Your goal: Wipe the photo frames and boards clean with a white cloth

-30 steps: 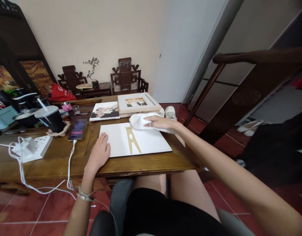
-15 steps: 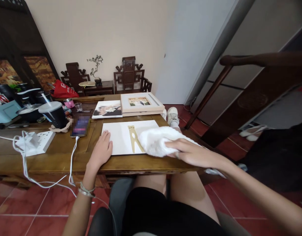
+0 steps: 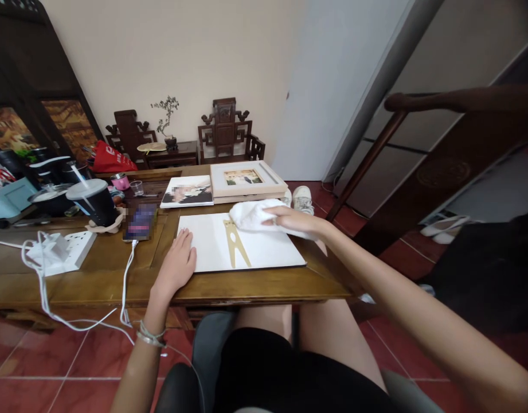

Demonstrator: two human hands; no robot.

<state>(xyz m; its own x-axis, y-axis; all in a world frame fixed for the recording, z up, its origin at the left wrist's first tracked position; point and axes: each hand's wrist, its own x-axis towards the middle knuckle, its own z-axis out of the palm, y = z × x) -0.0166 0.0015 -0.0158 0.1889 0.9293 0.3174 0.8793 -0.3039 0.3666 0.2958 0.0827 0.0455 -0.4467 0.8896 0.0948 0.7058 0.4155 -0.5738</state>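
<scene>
A flat white board (image 3: pixel 207 252) with a dark lower edge lies near the table's front edge. On its face is a gold A-shaped piece (image 3: pixel 234 244) with a notched top; I cannot tell if it is loose or fixed. My left hand (image 3: pixel 180 261) rests flat over the board's left edge, fingers stretched out. Bunched in my right hand (image 3: pixel 289 219) is a white cloth (image 3: pixel 253 215), pressed against the board's far right part and covering the top edge there. Part of the cloth hangs behind the fingers.
Behind the board are a photo print (image 3: pixel 188 192) and stacked picture frames (image 3: pixel 246 182). To the left stand a lidded cup (image 3: pixel 96 203), a charging phone (image 3: pixel 140 222) and a white power strip (image 3: pixel 66 252) with loose cables. A wooden chair rail (image 3: pixel 440 103) rises at right.
My right hand has moved the cloth away from me and slightly left, from the board's near right part to its far edge. The left hand has stayed in place.
</scene>
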